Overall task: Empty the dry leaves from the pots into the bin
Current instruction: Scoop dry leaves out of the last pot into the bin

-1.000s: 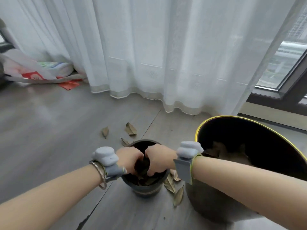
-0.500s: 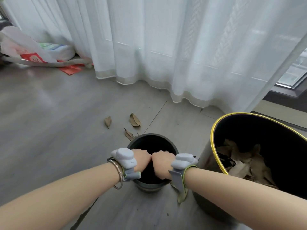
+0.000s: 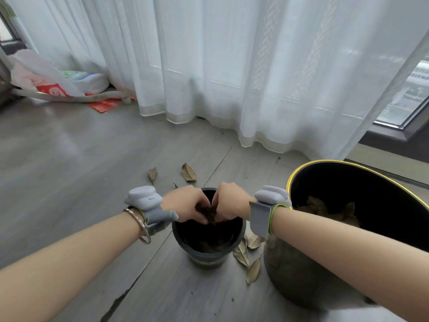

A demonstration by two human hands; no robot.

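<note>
A black plastic pot [image 3: 209, 253] stands on the grey floor in front of me, with a few dry leaves still at its bottom. Both hands are over its mouth. My left hand [image 3: 185, 205] and my right hand [image 3: 229, 203] are pressed together, their fingers curled around a clump of dry brown leaves [image 3: 210, 213] held just above the rim. To the right stands the black bin [image 3: 301, 173] with a yellow rim, and it holds dry leaves [image 3: 325, 209].
Loose dry leaves lie on the floor behind the pot [image 3: 188, 173] and between the pot and the bin [image 3: 246, 256]. A white curtain [image 3: 232, 77] hangs behind. Plastic bags [image 3: 46, 77] and a hose lie at the far left.
Both hands went down into the pot, closed on leaves and have now come up to the rim with a clump between them. My view has shifted slightly.
</note>
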